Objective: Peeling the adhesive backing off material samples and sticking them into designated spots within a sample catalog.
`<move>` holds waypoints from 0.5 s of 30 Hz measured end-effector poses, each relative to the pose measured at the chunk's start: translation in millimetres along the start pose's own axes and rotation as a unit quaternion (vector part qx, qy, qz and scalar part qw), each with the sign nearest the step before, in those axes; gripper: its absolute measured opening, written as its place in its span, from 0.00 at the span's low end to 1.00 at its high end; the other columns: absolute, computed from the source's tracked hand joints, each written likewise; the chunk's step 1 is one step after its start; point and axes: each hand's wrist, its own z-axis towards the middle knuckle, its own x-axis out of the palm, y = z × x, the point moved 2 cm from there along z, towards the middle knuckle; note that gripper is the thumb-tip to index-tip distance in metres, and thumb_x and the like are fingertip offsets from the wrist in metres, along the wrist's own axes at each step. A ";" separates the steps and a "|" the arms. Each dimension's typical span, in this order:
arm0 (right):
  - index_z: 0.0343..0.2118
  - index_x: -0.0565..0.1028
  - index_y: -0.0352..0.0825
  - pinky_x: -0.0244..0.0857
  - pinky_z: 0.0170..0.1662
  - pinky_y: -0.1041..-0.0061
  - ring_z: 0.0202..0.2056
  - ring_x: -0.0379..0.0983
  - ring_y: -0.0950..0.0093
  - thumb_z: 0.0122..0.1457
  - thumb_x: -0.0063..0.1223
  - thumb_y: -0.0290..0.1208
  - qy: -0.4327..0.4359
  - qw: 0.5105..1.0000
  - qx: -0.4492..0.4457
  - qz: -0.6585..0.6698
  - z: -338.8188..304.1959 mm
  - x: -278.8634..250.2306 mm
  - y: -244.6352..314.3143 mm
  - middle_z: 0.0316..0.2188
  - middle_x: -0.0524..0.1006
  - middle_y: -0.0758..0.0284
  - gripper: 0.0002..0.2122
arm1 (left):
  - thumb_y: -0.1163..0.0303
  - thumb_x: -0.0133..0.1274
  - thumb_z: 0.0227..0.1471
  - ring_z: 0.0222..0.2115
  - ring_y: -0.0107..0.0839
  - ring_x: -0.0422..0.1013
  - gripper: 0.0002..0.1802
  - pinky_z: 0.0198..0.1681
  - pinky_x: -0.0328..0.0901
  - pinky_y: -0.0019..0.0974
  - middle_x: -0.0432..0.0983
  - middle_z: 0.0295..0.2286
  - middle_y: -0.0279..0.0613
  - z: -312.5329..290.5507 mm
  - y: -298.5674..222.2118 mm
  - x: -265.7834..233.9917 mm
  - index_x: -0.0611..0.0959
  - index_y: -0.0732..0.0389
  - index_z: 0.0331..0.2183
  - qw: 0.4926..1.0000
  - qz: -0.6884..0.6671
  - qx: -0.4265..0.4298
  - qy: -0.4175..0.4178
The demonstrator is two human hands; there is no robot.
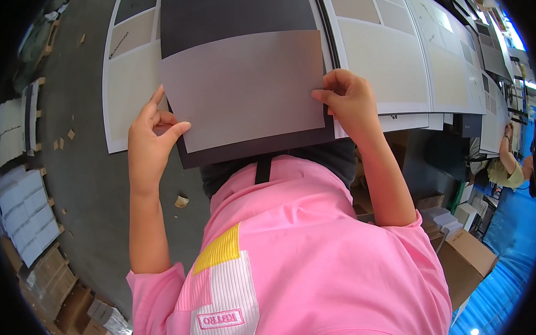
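A plain taupe-grey sheet [250,91] lies over a larger dark board [239,18], whose dark margin shows along the sheet's lower edge. At the left edge is my left hand [151,133], its index finger stretched along the side and its thumb on the sheet's lower left corner; the other fingers curl. My right hand [349,99] pinches the sheet's right edge between thumb and fingers. Beneath the board, a pale sample panel [130,107] with coloured rectangles sticks out on the left.
More sample panels [386,75] line the table on the right. Cardboard boxes [466,252] stand below, by blue sheeting [512,230]. Stacked white packs [27,211] sit on the left floor, near scraps [181,201]. Another person's arm [506,150] shows at far right.
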 end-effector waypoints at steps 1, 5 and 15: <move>0.31 0.75 0.31 0.61 0.24 0.84 0.21 0.66 0.85 0.52 0.61 0.21 -0.001 1.000 0.000 0.000 0.4 -0.2 -1.3 0.22 0.75 0.73 0.06 | 0.82 0.63 0.43 0.27 0.23 0.73 0.40 0.39 0.69 0.28 0.76 0.24 0.36 0.3 -0.5 0.1 0.70 0.67 0.60 1.000 0.002 0.002 0.000; 0.30 0.76 0.29 0.66 0.28 0.76 0.26 0.70 0.77 0.52 0.60 0.21 -0.006 1.000 -0.026 -0.006 1.2 1.2 -5.9 0.22 0.75 0.67 0.05 | 0.82 0.62 0.43 0.27 0.23 0.72 0.40 0.38 0.69 0.28 0.75 0.24 0.36 -1.3 -8.0 2.5 0.70 0.66 0.60 1.000 0.026 0.016 -0.005; 0.64 0.59 0.36 0.51 0.63 0.57 0.64 0.54 0.58 0.51 0.62 0.48 -0.017 0.883 -0.398 -0.249 -40.1 33.0 5.9 0.62 0.60 0.55 0.40 | 0.78 0.66 0.42 0.26 0.27 0.70 0.41 0.36 0.68 0.30 0.72 0.24 0.38 -3.3 -12.1 13.9 0.70 0.66 0.59 0.993 0.100 0.040 -0.042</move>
